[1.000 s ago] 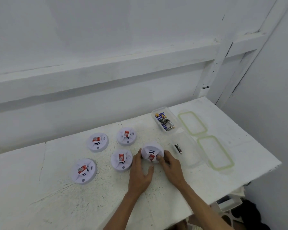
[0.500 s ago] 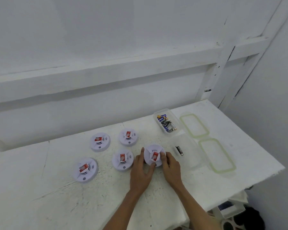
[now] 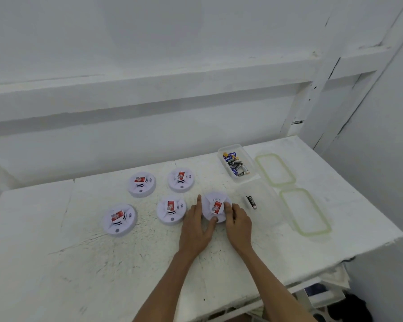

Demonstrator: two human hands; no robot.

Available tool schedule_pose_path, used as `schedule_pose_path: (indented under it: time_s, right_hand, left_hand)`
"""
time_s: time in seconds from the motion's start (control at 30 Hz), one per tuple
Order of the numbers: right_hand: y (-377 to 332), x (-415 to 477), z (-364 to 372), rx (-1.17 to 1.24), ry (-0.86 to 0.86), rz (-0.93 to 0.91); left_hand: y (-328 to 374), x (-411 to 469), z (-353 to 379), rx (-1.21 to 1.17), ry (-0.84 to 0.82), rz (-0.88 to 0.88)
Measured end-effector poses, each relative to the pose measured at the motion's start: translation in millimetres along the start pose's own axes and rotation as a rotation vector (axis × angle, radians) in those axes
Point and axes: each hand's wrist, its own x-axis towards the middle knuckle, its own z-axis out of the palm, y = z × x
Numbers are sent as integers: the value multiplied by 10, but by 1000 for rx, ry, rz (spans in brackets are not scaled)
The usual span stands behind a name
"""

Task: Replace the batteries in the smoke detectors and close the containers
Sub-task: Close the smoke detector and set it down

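Five white round smoke detectors with red labels lie on the white table (image 3: pixel 56 263). The rightmost smoke detector (image 3: pixel 213 201) rests flat with its label up, between both my hands. My left hand (image 3: pixel 196 228) holds its left side, index finger stretched along the rim and thumb at its near edge. My right hand (image 3: pixel 239 223) grips its right side with curled fingers. To the right stands a clear open container (image 3: pixel 269 201) holding one black battery (image 3: pixel 251 202). Behind it, another open container (image 3: pixel 250 162) holds several batteries.
The other detectors sit at the left: one (image 3: pixel 171 211) beside my left hand, two behind (image 3: pixel 180 180) (image 3: pixel 142 184), one at the front left (image 3: pixel 119 219). Two green-rimmed lids (image 3: pixel 258 161) (image 3: pixel 283 198) lie right of the containers. The table's right edge is near.
The detector between my hands was tilted up a second ago; it now lies flat with its red label centred. Both hands stayed on it.
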Motion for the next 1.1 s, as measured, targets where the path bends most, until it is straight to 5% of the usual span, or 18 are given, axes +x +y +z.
schedule_pose_path:
  time_s: [1.1]
  right_hand:
    - [57, -29, -64, 38, 17, -27]
  left_hand:
    - [-106, 7, 44, -101, -20, -37]
